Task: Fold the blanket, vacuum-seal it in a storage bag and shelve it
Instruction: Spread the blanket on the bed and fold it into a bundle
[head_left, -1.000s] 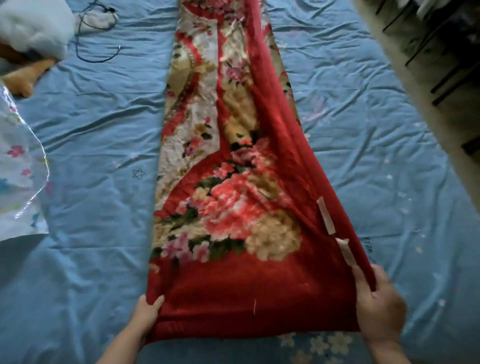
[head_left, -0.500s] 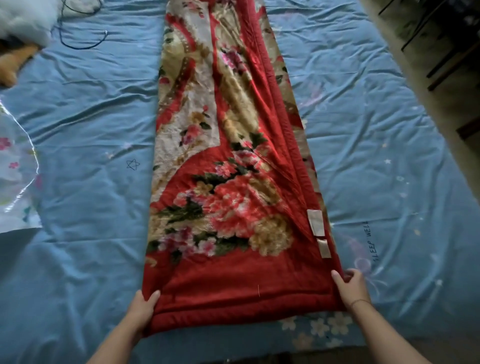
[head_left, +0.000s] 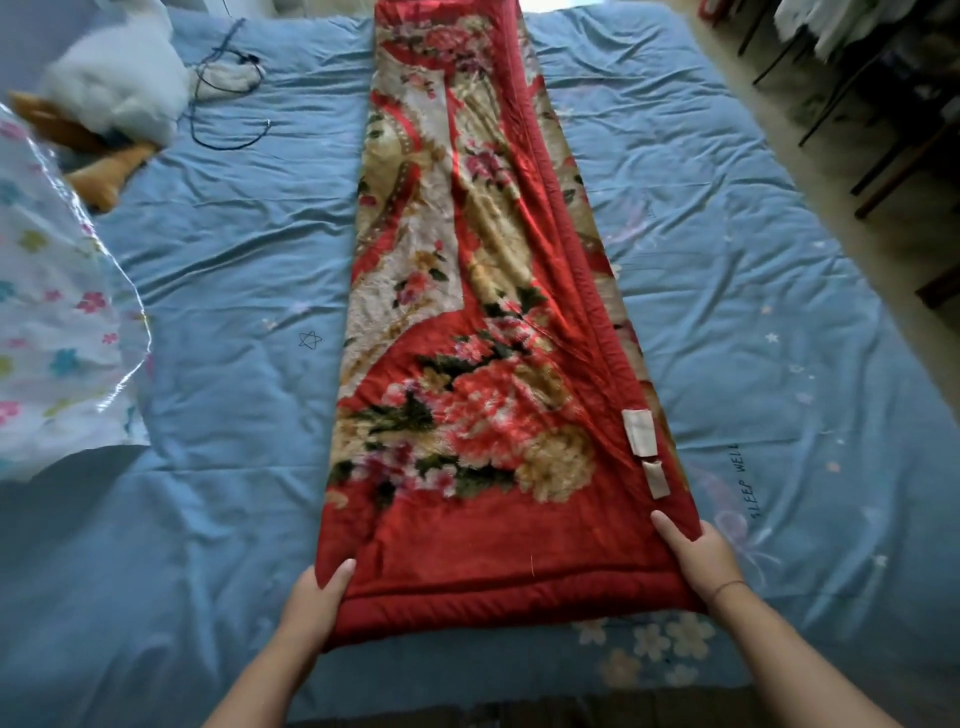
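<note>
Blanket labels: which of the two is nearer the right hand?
The smaller label, just beyond the right hand; the larger label sits farther up the blanket.

Blanket (head_left: 467, 364): deep red ground and border, with pink, red and cream flowers, dark green leaves and pale cream panels. Bed sheet (head_left: 234, 415): blue, bearing small pale stars and cream flowers. Storage bag (head_left: 52, 312): clear-white with multicoloured flowers.

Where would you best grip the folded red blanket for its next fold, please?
Pinch the blanket at both near hem corners, from the near end, where the left hand and right hand hold it. It lies as a long narrow strip running away, so those corners likely carry the end over evenly.
</note>
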